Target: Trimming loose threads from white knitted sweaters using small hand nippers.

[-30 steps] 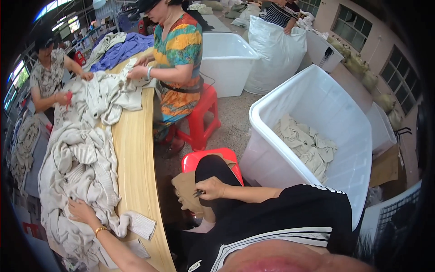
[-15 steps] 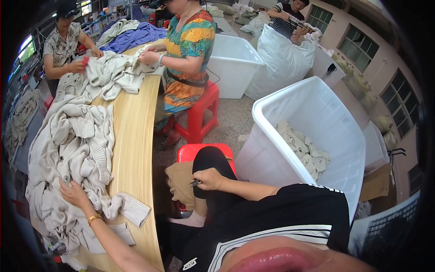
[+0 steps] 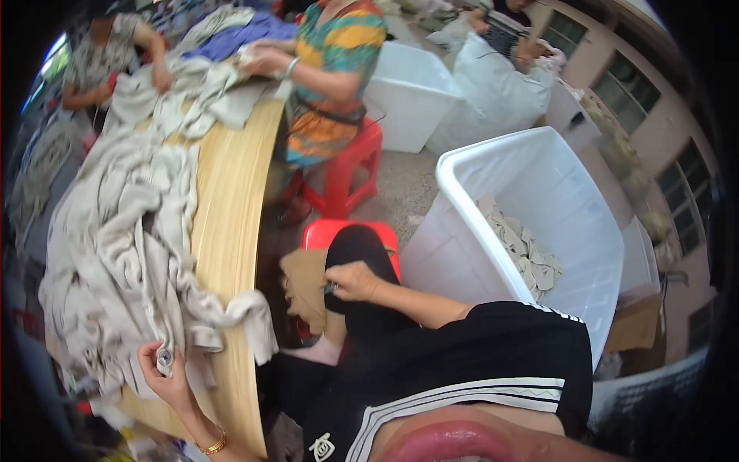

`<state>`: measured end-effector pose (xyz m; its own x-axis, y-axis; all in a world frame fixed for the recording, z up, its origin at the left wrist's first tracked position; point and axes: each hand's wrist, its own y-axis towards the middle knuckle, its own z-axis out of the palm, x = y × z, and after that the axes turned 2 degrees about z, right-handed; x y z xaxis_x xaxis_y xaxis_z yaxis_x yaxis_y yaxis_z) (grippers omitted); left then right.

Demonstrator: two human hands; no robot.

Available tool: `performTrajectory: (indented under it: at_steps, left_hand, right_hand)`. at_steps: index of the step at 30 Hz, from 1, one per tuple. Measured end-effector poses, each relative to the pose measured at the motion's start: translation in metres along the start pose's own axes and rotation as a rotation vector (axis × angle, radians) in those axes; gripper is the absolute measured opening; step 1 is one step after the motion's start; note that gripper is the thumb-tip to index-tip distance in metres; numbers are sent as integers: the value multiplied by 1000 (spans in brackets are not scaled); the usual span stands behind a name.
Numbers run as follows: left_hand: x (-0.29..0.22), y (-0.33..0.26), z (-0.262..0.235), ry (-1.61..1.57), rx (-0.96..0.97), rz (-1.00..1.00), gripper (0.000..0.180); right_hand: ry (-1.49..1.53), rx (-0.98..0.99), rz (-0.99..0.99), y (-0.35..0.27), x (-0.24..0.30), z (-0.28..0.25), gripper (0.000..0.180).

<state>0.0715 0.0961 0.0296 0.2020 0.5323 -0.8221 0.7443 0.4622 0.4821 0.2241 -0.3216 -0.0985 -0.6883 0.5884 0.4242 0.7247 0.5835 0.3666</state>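
At the far left, a co-worker in a patterned shirt [image 3: 123, 45] leans over pale knitwear at the table's [image 3: 225, 212] far end. Nearer me, a heap of pale knit garments [image 3: 115, 223] covers the left side of the table. My left hand [image 3: 174, 387] is at the near end of that heap, thumb and fingers closed in on an edge of the knit, with a small round grey piece [image 3: 164, 357] showing between them; whether it is a button or something else, I cannot tell. The knit looks soft, limp and fairly light, though a bunched length could drag; I'd judge it stretchy rather than fragile, best taken by a firm edge or the ribbing, not by one loose loop. To the right of that hand, a sleeve-like end [image 3: 262, 336] droops over the table's edge. Next comes a tan cloth [image 3: 305, 286] beside my knee, then my right hand [image 3: 355, 282], its fingers wrapped around a small dark tool [image 3: 330, 289], too blurred to name. The red stool [image 3: 314, 233] shows behind, and farther right stands a white bin [image 3: 471, 225] with pale knit pieces [image 3: 526, 250] lying inside.
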Motion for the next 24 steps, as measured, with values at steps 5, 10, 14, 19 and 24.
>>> performTrajectory:
  at_steps: [5,10,14,19,24]
  left_hand:
    - [-110,-55,-30,-95,25,241,34]
    - [-133,-76,-49,-630,387,391,27]
    - [-98,-101,-27,199,45,-287,30]
    - [-45,-130,-20,191,-43,-335,32]
    - [-39,-134,-8,-54,-154,-442,36]
  right_hand:
    - [-27,-21,-3,14,2,-12,22]
    - [270,-2,49,16,18,6,14]
    - [311,128,-65,24,58,12,24]
    - [782,217,-190,56,126,12,42]
    - [812,290,-434,99,180,14,67]
